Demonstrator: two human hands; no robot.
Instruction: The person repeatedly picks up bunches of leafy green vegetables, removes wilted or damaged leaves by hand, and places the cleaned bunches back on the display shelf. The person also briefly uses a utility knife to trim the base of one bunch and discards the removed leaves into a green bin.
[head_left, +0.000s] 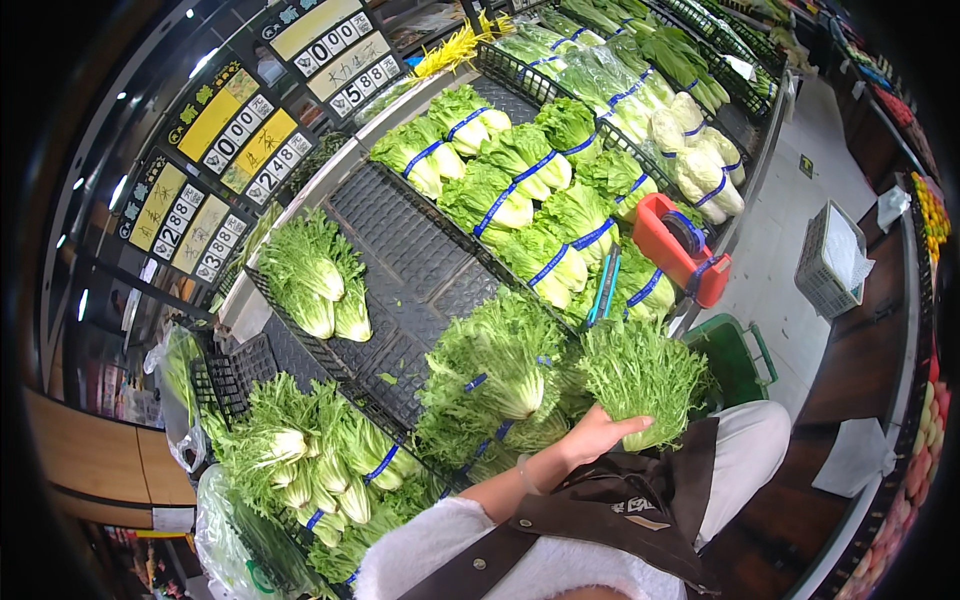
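Note:
My left hand (600, 435) grips a head of curly endive (645, 382) by its pale base, thumb across the front; no tape shows around it. Just left of it, a pile of endive (495, 367), some heads banded with blue tape, lies at the display's near edge. Beyond, rows of blue-banded lettuce (525, 172) fill a section of the display. On that lettuce rest a teal utility knife (604, 285) and a red tape dispenser (675, 247) with a blue roll. My right hand is out of view; a sliver of skin shows at the bottom edge.
Loose endive (315, 277) lies on the black display tray (397, 217), with more endive (322, 457) at lower left. Black crate dividers (480, 259) separate sections. Price signs (247, 142) stand behind. A green bin (731, 360) and a grey crate (825, 277) are at right.

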